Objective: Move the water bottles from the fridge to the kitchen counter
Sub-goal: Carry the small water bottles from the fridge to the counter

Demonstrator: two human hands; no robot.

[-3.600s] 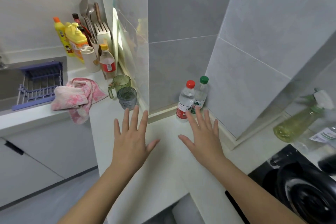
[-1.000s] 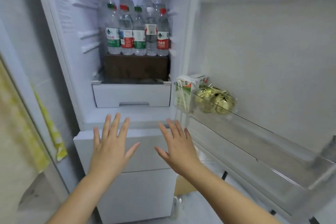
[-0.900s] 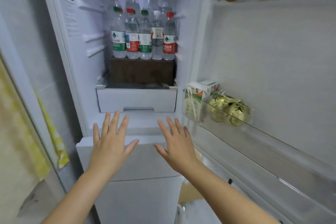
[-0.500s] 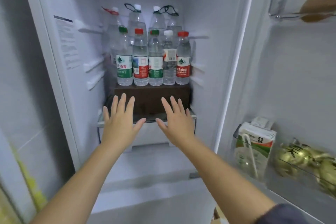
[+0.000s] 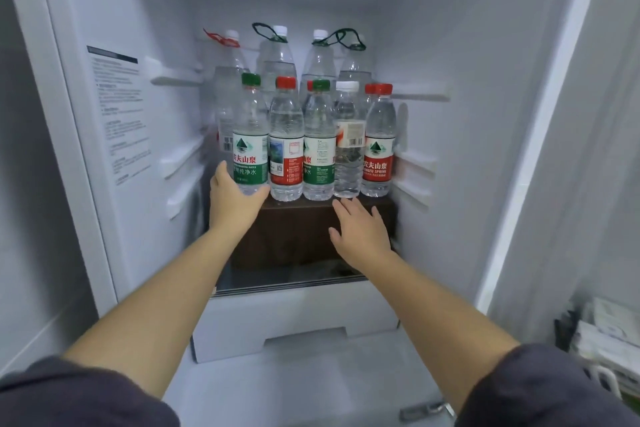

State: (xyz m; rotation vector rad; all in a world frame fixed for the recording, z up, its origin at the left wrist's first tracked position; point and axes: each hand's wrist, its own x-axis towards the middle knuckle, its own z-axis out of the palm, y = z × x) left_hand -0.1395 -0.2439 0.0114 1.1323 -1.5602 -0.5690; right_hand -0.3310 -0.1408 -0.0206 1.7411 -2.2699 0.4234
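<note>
1. Curls left grip (image 5: pixel 235 200) round green-capped water bottle (image 5: pixel 250 135), leftmost atop brown box (image 5: pixel 294 234), likely to lift.
2. Holds right grip (image 5: pixel 360 231) flat-fingered, empty, before that box, under white-capped bottle (image 5: pixel 347 139), likely next.

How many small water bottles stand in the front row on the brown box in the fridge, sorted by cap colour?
Green-capped bottles: 2
Red-capped bottles: 2
White-capped bottle: 1
Total: 5
</note>
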